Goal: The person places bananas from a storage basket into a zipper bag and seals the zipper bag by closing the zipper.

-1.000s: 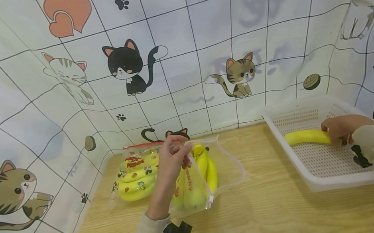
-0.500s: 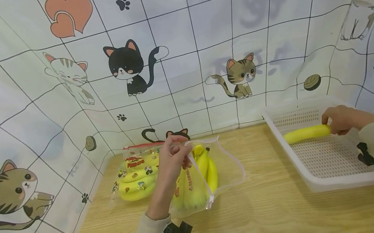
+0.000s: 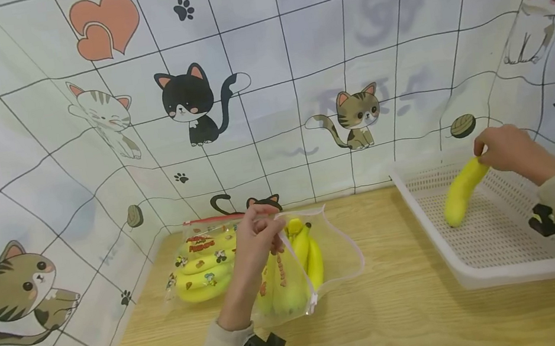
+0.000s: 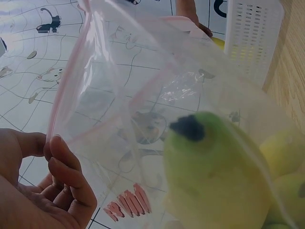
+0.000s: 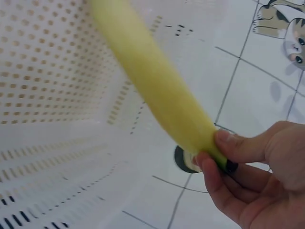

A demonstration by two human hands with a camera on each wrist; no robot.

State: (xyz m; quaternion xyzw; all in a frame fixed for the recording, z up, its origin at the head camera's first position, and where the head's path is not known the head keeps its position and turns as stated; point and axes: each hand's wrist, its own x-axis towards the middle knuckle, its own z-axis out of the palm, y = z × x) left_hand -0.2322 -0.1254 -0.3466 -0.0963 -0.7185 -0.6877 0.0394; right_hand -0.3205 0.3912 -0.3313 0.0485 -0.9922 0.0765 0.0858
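Observation:
My left hand point(image 3: 252, 242) pinches the pale pink rim of a clear zip bag point(image 3: 338, 241), whose mouth gapes to the right. Inside that bag lie several bananas point(image 3: 313, 257); the left wrist view shows one dark-tipped banana end point(image 4: 214, 171) close up through the plastic. On the right, my right hand point(image 3: 508, 153) pinches a single banana point(image 3: 463, 192) by its dark-tipped end. That banana slants down to the left over the white basket point(image 3: 455, 266). In the right wrist view, thumb and fingers point(image 5: 228, 138) hold it near the tip.
Left of the pink-rimmed bag lies a second printed zip bag point(image 3: 200, 268) with a red zip and several bananas in it. Both bags and the basket rest on a wooden table point(image 3: 385, 318). A cat-patterned wall covering point(image 3: 268, 108) stands behind.
My right hand has raised its end of the banana, tilting it from lying flat in the basket to a steep slant. My left hand still holds the bag's rim in place.

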